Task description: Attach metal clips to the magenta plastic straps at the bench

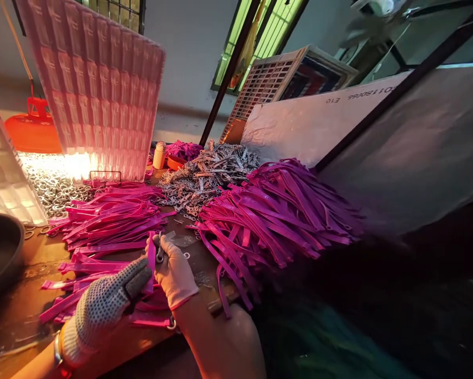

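Observation:
My left hand (104,308), in a dotted knit glove with a watch at the wrist, is closed on a pink strap (151,258). The strap stands upright between both hands. My right hand (177,273), in a thin pale glove, pinches a small metal clasp (159,256) beside the strap's upper end. Its fingertips partly hide the clasp, so I cannot tell whether the two are joined. Below the hands, more pink straps (114,218) lie in layered rows on the wooden table (39,263).
A big heap of pink straps (276,210) hangs over the table edge at right. Behind it rises a pile of metal clasps (216,168). Metal rings (58,187) lie under an orange lamp (33,126). Clear ribbed panels (102,79) stand upright; a dark bowl (1,252) sits left.

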{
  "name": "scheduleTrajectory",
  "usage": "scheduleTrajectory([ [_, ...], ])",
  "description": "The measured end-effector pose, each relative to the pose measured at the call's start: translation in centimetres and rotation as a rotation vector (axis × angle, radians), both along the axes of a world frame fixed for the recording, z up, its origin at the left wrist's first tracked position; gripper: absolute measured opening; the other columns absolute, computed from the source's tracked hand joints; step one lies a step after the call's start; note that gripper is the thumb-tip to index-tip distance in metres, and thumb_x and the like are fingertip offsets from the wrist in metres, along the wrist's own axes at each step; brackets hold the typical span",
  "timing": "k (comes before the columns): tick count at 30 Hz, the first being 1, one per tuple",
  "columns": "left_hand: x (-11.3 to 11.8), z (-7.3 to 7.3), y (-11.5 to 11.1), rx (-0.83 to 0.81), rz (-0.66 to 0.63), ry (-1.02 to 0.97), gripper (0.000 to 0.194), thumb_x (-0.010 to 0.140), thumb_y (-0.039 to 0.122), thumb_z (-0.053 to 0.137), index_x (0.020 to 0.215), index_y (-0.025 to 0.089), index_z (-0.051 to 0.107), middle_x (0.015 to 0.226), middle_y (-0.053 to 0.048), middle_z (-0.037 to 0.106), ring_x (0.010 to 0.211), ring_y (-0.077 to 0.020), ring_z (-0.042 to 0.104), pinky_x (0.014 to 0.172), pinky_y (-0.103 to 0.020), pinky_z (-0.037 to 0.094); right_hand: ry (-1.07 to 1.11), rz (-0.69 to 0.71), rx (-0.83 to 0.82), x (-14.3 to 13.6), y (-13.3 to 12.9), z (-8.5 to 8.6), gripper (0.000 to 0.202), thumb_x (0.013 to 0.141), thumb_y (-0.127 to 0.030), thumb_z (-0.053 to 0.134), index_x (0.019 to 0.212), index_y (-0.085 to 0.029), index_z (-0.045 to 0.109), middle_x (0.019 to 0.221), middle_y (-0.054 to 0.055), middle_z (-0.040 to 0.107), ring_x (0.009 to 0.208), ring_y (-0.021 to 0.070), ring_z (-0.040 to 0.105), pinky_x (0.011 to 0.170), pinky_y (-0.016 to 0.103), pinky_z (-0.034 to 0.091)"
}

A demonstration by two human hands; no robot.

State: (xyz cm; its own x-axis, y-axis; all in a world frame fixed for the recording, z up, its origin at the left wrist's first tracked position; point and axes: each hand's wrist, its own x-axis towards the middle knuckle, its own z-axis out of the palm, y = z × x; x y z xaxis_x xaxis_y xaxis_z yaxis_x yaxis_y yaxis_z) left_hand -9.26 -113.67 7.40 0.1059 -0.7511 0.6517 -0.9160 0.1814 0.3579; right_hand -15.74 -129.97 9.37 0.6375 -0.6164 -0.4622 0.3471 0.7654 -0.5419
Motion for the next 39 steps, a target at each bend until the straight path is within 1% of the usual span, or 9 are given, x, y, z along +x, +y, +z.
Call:
scheduleTrajectory([
  [3, -1.8, 1.5, -0.6, -0.030, -0.096, 0.347, 0.043, 0.094, 0.022, 0.055, 0.135, 0.025, 0.066, 0.134, -0.010, 0.069, 0.121, -0.0273, 0.068, 0.104, -0.035, 0.055, -0.014, 0.051, -0.115, 0.1, 1.8, -1.1, 0.018, 0.086, -0.036, 0.068, 0.084, -0.019, 0.066, 0.074, 0.001, 0.068, 0.063, 0.0136, 0.062, 0.059, 0.026, 0.055],
  [5, -3.0, 2.6, -0.8, 0.020, -0.050, 0.719, 0.031, 0.097, 0.036, 0.056, 0.120, 0.022, 0.072, 0.094, -0.009, 0.079, 0.082, -0.0220, 0.076, 0.072, -0.028, 0.063, -0.025, 0.129, -0.248, -0.4, 2.6, -1.4, 0.022, 0.081, -0.041, 0.071, 0.082, -0.020, 0.065, 0.073, 0.000, 0.066, 0.064, 0.0147, 0.060, 0.060, 0.027, 0.054],
  [9, -3.3, 4.0, -0.7, 0.283, 0.071, 1.216, 0.042, 0.094, 0.058, 0.056, 0.099, 0.018, 0.067, 0.046, 0.006, 0.049, 0.035, -0.0073, 0.037, 0.035, -0.018, 0.028, 0.040, 0.339, -0.759, -3.0, 2.1, -0.6, 0.024, 0.087, -0.041, 0.066, 0.091, -0.019, 0.071, 0.083, 0.000, 0.067, 0.074, 0.0136, 0.059, 0.068, 0.024, 0.049],
  [17, -1.7, 1.5, -2.4, 0.269, 0.072, 1.420, 0.053, 0.077, 0.069, 0.069, 0.073, 0.018, 0.053, 0.052, 0.007, 0.042, 0.040, -0.0051, 0.030, 0.038, -0.018, 0.026, 0.334, 0.444, -1.661, -6.9, -0.3, 1.4, 0.025, 0.099, -0.023, 0.049, 0.110, -0.021, 0.071, 0.095, 0.002, 0.072, 0.090, 0.0154, 0.063, 0.086, 0.027, 0.046],
  [24, -1.9, 1.4, -2.8, 0.429, 0.081, 1.313, 0.061, 0.075, 0.078, 0.062, 0.068, 0.018, 0.053, 0.048, 0.006, 0.042, 0.036, -0.0054, 0.028, 0.034, -0.018, 0.023, 0.856, 0.481, -2.554, -7.2, 1.2, 1.3, 0.022, 0.088, -0.013, 0.053, 0.108, -0.012, 0.063, 0.083, 0.010, 0.064, 0.073, 0.0228, 0.059, 0.064, 0.035, 0.041],
  [27, -1.4, 1.3, -2.2, 0.495, 0.093, 1.199, 0.049, 0.084, 0.065, 0.061, 0.074, 0.018, 0.059, 0.051, 0.004, 0.049, 0.040, -0.0086, 0.038, 0.038, -0.019, 0.033, 0.920, 0.495, -2.642, -7.4, 1.4, 1.6, 0.016, 0.087, -0.013, 0.054, 0.102, -0.012, 0.060, 0.079, 0.009, 0.061, 0.067, 0.0223, 0.057, 0.058, 0.035, 0.036],
  [31, 0.1, 1.1, -1.8, 0.431, 0.114, 0.769, 0.017, 0.087, 0.033, 0.062, 0.092, 0.020, 0.071, 0.087, -0.003, 0.073, 0.084, -0.0200, 0.068, 0.079, -0.027, 0.056, 0.794, 0.505, -2.456, -7.1, 1.0, 1.8, 0.012, 0.087, -0.017, 0.056, 0.099, -0.017, 0.056, 0.080, 0.004, 0.062, 0.070, 0.0203, 0.059, 0.060, 0.034, 0.037],
  [35, 1.9, 0.2, -2.8, 0.458, -0.008, 0.601, 0.029, 0.078, 0.016, 0.054, 0.096, 0.022, 0.076, 0.099, -0.002, 0.077, 0.094, -0.0244, 0.070, 0.092, -0.030, 0.055, 0.802, 0.288, -2.507, -6.5, 0.5, 1.2, 0.010, 0.093, -0.015, 0.050, 0.103, -0.015, 0.054, 0.083, 0.005, 0.062, 0.073, 0.0198, 0.058, 0.061, 0.034, 0.037],
  [39, 2.4, -0.5, -3.9, 0.527, -0.094, 0.611, 0.048, 0.067, 0.009, 0.050, 0.105, 0.022, 0.076, 0.110, -0.001, 0.077, 0.104, -0.0249, 0.069, 0.104, -0.033, 0.051, 0.872, 0.301, -2.471, -6.9, 0.1, 1.5, 0.010, 0.095, -0.014, 0.047, 0.102, -0.016, 0.053, 0.085, 0.005, 0.063, 0.075, 0.0202, 0.060, 0.064, 0.035, 0.040],
])
